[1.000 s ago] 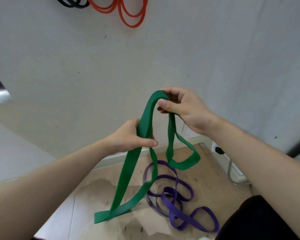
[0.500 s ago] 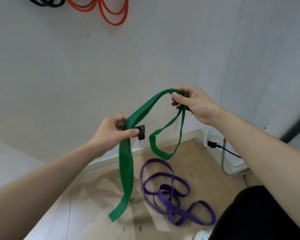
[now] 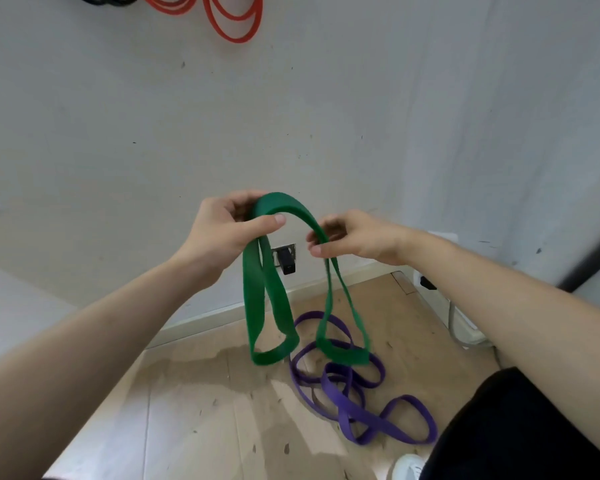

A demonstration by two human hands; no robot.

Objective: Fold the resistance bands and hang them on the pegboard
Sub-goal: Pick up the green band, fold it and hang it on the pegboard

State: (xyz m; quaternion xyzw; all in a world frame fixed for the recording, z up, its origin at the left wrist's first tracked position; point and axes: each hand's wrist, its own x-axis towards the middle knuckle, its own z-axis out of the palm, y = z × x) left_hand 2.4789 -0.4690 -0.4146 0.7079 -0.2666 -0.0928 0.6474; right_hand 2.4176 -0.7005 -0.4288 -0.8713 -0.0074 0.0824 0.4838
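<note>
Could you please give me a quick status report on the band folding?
Left hand and right hand both grip the green band, two loops hanging. Purple band on floor. Nothing in the way.

Both bare forearms reach forward from the lower corners and converge near the middle of the view, hands raised in front of the person's chest. The left hand is curled shut, thumb laid across toward the right and pressed against the curled fingers above it. The right hand sits just beside it, slightly lower, back of the hand facing up, its thumb and fingers pinched together at the left side. The two hands are close but not touching.
</note>
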